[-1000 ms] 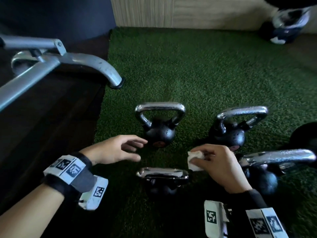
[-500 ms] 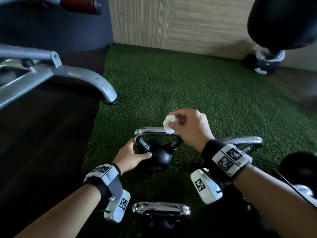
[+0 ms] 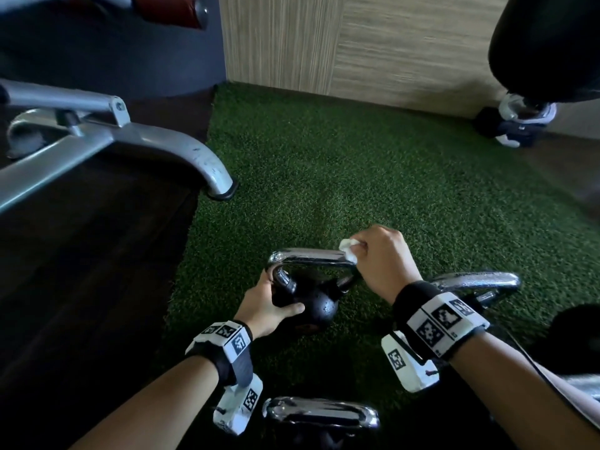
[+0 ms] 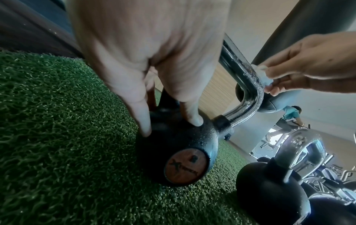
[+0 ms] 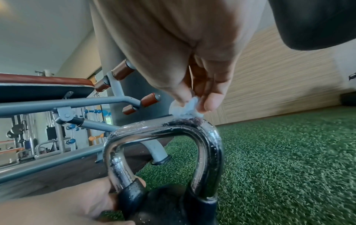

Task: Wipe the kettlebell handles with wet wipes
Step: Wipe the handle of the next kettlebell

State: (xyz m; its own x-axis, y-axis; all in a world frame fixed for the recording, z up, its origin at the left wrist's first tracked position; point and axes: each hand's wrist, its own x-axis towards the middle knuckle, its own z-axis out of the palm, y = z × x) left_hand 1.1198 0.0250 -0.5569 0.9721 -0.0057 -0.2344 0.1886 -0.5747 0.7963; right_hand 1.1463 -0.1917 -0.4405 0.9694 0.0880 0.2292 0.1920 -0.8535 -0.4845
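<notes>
A black kettlebell with a chrome handle stands on the green turf. My left hand grips its ball at the left, thumb across the front. My right hand pinches a crumpled white wet wipe and presses it on the handle's right top corner. Water drops bead on the chrome.
More kettlebells stand close by: one at the right, one near the bottom edge. A grey bench leg ends on the turf's left edge. A black punch bag hangs at the top right above a base.
The wipe has slid right along the handle, from its middle to the right corner. My left hand keeps its hold on the kettlebell's ball. The head view has tilted up a little.
</notes>
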